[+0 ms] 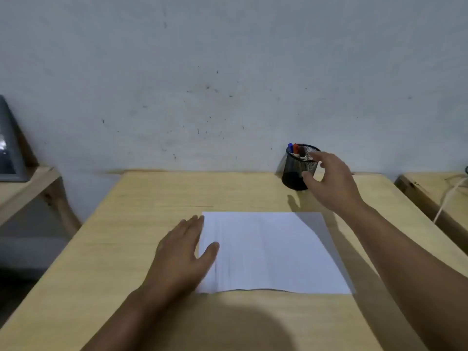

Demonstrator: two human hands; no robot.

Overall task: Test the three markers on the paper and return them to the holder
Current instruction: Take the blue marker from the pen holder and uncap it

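A black mesh holder (293, 173) stands at the table's far edge, against the wall. Three markers lean inside it, with a blue cap (290, 147), a red cap (295, 148) and a dark cap (301, 151) sticking out. My right hand (329, 181) hovers at the holder's right side, fingers spread, forefinger over the rim and thumb by the wall of the holder, holding nothing. A white sheet of paper (271, 252) lies flat in the middle of the table. My left hand (183, 252) rests flat on the paper's left edge, thumb on the sheet.
The wooden table (121, 249) ends at a speckled grey wall. A lower wooden shelf with a grey object (10, 148) sits at the left. Another wooden surface with a white cable (445, 196) is at the right.
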